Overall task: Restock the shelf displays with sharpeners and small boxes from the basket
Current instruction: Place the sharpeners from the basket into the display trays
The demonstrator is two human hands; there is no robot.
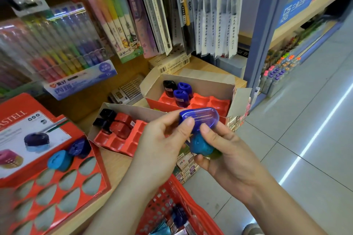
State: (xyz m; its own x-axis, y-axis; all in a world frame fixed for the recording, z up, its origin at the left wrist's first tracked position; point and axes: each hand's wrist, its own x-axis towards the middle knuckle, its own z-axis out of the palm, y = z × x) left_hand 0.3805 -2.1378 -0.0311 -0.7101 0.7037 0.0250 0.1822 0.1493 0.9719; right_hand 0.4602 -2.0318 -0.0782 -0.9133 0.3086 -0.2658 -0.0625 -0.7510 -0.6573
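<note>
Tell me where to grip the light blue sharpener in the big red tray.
Probably from above: pinch the light blue sharpener across its upper sides. It sits in a hole of the red tray, so only the top is free.

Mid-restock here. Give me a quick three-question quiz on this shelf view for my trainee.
1. True or false: the far cardboard tray holds only red sharpeners.
2. What does the left hand pinch? A. blue sharpener B. red sharpener C. small box
3. How many real sharpeners sit in the red display with teardrop holes?
Key: 1 false, it holds one black and two blue; 2 A, while the right hand grips a teal sharpener; 3 two.
</note>
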